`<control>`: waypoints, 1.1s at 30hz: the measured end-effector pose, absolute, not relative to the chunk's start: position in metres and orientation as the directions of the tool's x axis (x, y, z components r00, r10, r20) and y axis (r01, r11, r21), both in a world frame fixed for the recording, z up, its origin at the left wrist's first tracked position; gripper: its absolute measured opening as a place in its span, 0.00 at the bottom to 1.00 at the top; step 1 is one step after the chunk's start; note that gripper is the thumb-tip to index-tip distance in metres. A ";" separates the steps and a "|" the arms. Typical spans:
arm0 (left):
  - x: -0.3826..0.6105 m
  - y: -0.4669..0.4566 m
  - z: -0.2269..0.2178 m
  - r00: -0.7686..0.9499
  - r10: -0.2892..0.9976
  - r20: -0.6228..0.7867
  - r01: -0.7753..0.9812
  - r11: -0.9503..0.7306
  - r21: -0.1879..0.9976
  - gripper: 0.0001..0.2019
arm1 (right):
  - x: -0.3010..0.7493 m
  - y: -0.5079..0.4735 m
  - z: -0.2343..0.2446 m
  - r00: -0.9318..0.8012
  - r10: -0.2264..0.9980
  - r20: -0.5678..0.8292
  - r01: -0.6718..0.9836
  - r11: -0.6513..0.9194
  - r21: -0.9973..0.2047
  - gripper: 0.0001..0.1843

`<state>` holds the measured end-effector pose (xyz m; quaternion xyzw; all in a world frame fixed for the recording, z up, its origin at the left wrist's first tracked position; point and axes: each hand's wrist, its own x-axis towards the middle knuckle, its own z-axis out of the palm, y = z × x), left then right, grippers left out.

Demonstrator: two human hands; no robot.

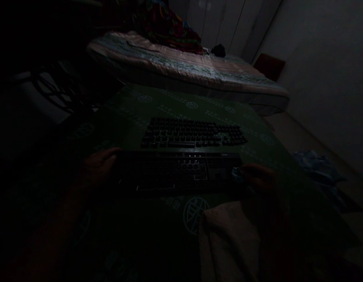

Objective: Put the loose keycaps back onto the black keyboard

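Gripping keyboard (175,172) at left end, left hand (97,166) closed around edge; right hand (258,178) at right end, by small bluish item (236,174), grip too dark to judge. Keyboard lies flat on green mat (128,105), loose keycaps (193,133) in rows just beyond, pale towel (228,235) in front. Best, likely: steady both ends, keep board level, avoid nudging keycaps

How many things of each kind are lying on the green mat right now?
Keyboards: 2, the near keyboard with the left hand and the right hand at its ends, and the far keyboard, perhaps only laid-out keycaps.
Cloths: 1, the cloth at the near edge.
Total: 3
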<state>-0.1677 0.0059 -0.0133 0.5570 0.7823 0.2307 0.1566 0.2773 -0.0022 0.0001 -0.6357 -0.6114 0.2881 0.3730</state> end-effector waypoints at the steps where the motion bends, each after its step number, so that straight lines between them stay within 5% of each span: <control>1: -0.168 0.006 -0.014 -0.329 0.944 0.016 0.795 0.268 0.544 0.28 | 0.276 -0.001 -0.002 0.061 0.994 0.088 0.568 0.038 -0.822 0.17; 8: -0.170 0.006 -0.014 -0.297 0.954 0.046 0.813 0.227 0.536 0.24 | 0.289 -0.003 -0.002 0.113 0.992 0.054 0.593 -0.023 -0.805 0.14; 15: -0.166 0.005 -0.011 -0.313 0.950 0.018 0.792 0.251 0.556 0.27 | 0.264 0.021 -0.014 0.125 0.962 0.242 0.645 0.107 -0.757 0.15; 23: -0.169 0.005 -0.014 -0.283 0.958 0.039 0.817 0.220 0.533 0.27 | 0.284 0.014 -0.002 0.045 0.997 0.059 0.638 0.017 -0.770 0.15; 29: -0.168 0.005 -0.012 -0.284 0.958 0.037 0.818 0.222 0.530 0.26 | 0.263 0.029 -0.015 0.119 0.955 0.272 0.681 0.121 -0.722 0.14; 33: -0.166 0.004 -0.010 -0.278 0.960 0.046 0.822 0.213 0.527 0.27 | 0.266 0.027 -0.018 0.055 0.967 0.251 0.710 0.138 -0.690 0.14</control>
